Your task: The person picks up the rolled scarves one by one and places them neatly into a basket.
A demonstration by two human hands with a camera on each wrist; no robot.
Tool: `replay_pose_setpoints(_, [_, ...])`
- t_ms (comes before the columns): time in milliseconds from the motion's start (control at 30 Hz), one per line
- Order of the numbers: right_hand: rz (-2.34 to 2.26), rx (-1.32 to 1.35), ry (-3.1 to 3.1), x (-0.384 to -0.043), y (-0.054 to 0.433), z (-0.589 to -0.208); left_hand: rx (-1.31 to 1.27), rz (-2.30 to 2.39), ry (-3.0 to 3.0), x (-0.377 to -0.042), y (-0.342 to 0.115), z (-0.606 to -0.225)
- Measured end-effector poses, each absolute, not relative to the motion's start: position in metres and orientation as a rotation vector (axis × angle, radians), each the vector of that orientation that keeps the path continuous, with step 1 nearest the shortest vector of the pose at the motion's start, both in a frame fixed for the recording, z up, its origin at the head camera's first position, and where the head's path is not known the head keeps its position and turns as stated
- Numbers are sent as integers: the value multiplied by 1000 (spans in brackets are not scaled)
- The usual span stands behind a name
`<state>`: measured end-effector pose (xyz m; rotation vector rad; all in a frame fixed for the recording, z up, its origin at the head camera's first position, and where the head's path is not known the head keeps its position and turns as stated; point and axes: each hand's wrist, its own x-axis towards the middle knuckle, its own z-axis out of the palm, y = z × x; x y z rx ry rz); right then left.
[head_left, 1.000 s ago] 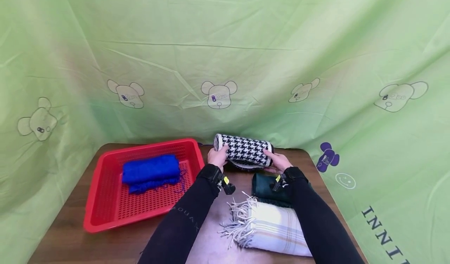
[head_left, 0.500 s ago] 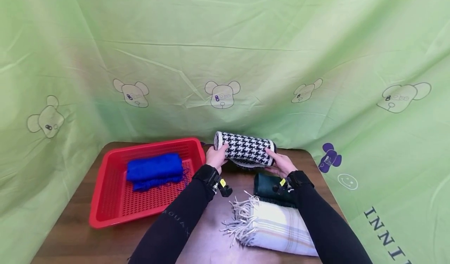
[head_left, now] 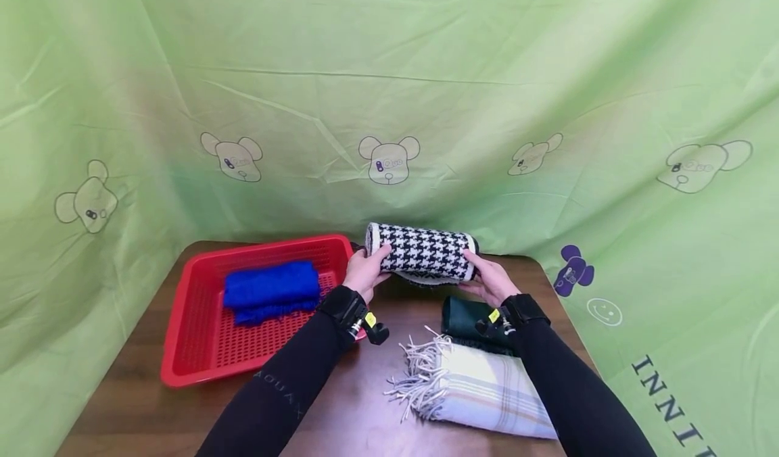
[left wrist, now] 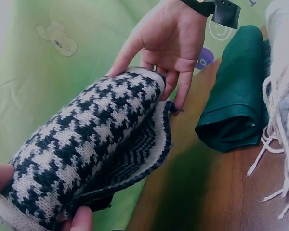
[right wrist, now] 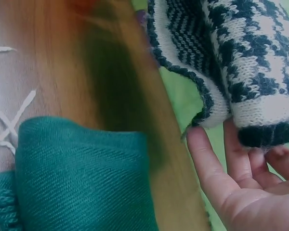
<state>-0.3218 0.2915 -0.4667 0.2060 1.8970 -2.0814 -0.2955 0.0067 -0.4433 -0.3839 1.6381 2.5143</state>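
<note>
A rolled black-and-white houndstooth scarf (head_left: 426, 251) is held above the table's back edge, its loose end flap hanging below the roll. My left hand (head_left: 365, 271) grips its left end, thumb on top and fingers beneath. At the other end my right hand (head_left: 491, 280) holds the roll between thumb and fingers; the right wrist view shows that hand's fingers (right wrist: 207, 168) under the roll and flap. Below my right wrist lies a folded dark green scarf (left wrist: 233, 91). Nearer me is a folded pale plaid scarf (head_left: 487, 389) with long fringe.
A red perforated basket (head_left: 173, 335) stands on the left of the wooden table (head_left: 140, 413), with a folded blue scarf (head_left: 270, 288) inside. A green printed curtain (head_left: 389, 71) hangs directly behind the table and along its sides.
Both hands have lifted the rolled scarf slightly and shifted it left, closer to the basket. The view has also turned a little. The other scarves stay in place.
</note>
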Motion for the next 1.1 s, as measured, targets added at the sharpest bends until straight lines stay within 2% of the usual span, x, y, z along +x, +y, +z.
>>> replay_pose_setpoints(1100, [-2138, 93, 1803, -309, 264, -447, -330, 2496, 1532, -281, -42, -425])
